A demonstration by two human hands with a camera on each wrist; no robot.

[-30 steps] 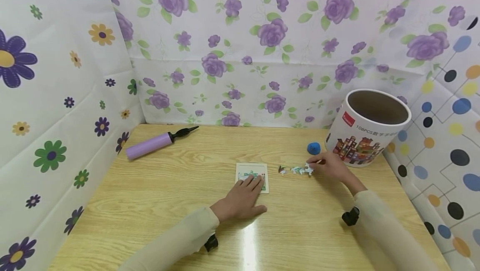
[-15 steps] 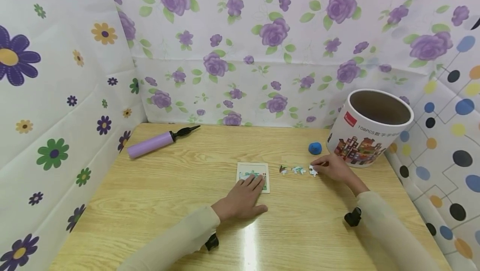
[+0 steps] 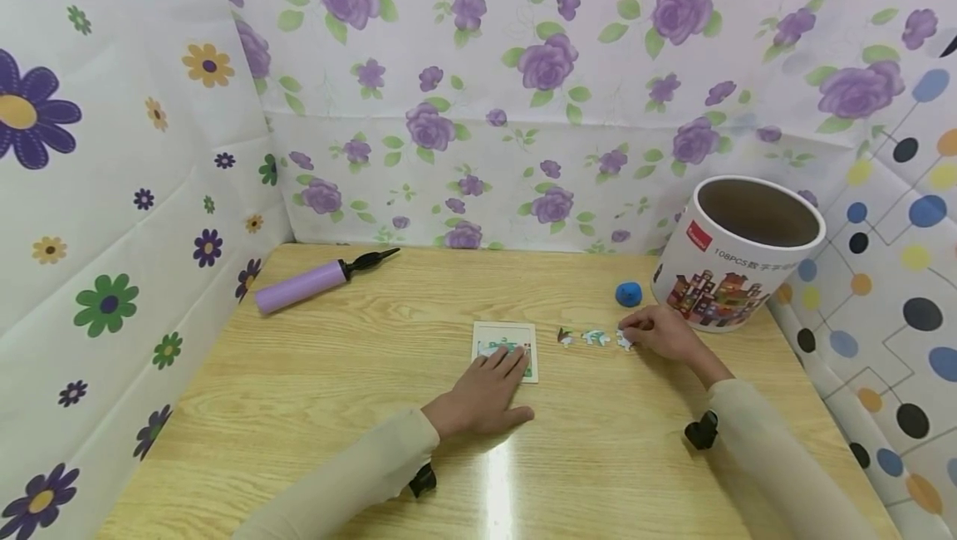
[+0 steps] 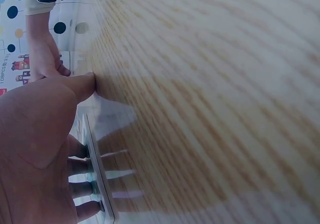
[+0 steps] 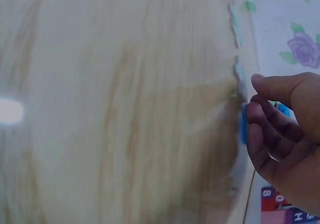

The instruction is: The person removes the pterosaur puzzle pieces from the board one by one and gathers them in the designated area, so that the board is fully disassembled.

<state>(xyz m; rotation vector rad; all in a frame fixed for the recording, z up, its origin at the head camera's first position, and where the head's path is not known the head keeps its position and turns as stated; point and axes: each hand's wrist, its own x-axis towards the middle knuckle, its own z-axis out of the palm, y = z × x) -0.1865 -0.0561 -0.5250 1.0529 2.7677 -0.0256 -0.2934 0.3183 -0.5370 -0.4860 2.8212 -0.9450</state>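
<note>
My left hand [image 3: 486,399] lies with fingers extended on a small square jigsaw board [image 3: 528,331], covering its lower part; a green picture shows past the fingertips. In the left wrist view the left hand [image 4: 35,134] has its fingertips along the board [image 4: 100,176]. On the right, my right hand [image 3: 665,334] is at a white and pale-blue puzzle piece [image 3: 624,341]. The right wrist view shows that piece [image 5: 240,78] flat on the table, with thumb and curled fingers of the right hand [image 5: 290,129] beside it and a gap between thumb and index finger. Contact is unclear.
Two more puzzle pieces, a green-white one [image 3: 596,338] and a brown-green one [image 3: 564,338], lie between the hands. Behind the right hand are a blue lump [image 3: 628,294] and a large white bucket [image 3: 718,274]. A purple hand pump [image 3: 302,287] lies far left.
The piece under my right hand has shifted slightly right, apart from the middle piece, and now lies flat. My left hand has stayed on the board.
</note>
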